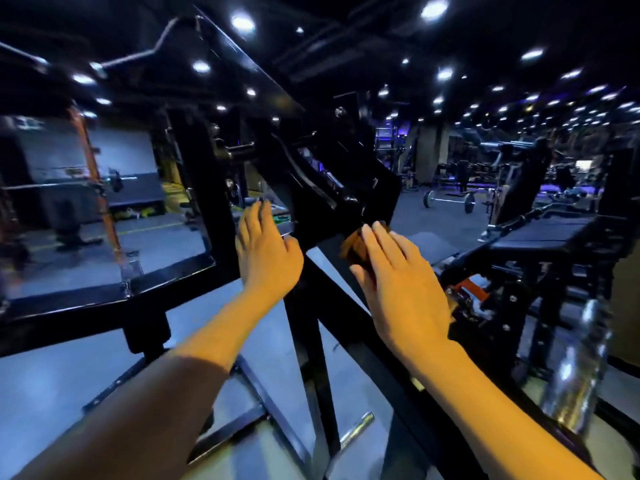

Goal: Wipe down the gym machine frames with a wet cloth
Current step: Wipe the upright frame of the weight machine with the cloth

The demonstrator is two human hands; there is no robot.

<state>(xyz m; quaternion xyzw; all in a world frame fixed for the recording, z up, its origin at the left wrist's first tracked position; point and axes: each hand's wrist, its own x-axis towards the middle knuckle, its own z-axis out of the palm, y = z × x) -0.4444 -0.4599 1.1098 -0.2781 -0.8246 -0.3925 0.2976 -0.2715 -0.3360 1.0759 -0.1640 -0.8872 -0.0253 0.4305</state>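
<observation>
A black steel gym machine frame (204, 188) fills the middle of the head view, with a slanted beam (349, 323) running down toward me. My right hand (398, 282) presses a folded brown cloth (353, 247) flat against that beam, just below a black pivot bracket (346, 188). My left hand (266, 251) hovers to the left of the cloth with its fingers spread, holding nothing, near the frame's upright post. Most of the cloth is hidden under my right palm.
A black padded bench (550, 233) stands at the right. A chrome peg (575, 368) sticks up at lower right and a smaller chrome peg (356, 431) lies low by the base. A loaded barbell (448, 201) rests on the grey floor behind. An orange rack post (93, 181) rises at left.
</observation>
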